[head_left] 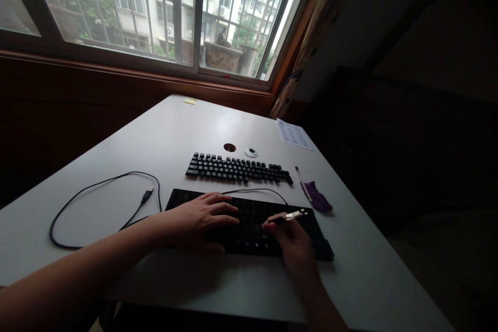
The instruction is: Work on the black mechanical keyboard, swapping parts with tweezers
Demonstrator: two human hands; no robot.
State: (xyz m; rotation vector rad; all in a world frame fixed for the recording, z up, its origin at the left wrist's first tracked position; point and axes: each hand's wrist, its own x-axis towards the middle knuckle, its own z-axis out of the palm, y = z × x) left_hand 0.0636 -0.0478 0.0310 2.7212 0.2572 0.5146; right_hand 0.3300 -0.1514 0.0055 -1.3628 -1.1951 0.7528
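A black keyboard (252, 210) lies across the near part of the white desk, with most of its keycaps off and a few along its near edge. My left hand (200, 218) rests on the left half of it, fingers stretched and apart. Over the right half, my right hand (293, 241) is closed around a slim tool (293, 215) with a dark body and a shiny metal end. The tool's lower tip is too dark to make out against the keyboard. Behind the keyboard, loose black keycaps (233, 168) stand in rows laid out like a keyboard.
A black USB cable (147, 195) loops on the left. To the right lie a thin stick (303, 184) and a purple cloth (319, 198). Farther back are a round desk hole (230, 148), its white cover (251, 152), a printed sheet (295, 135) and a yellow note (190, 101).
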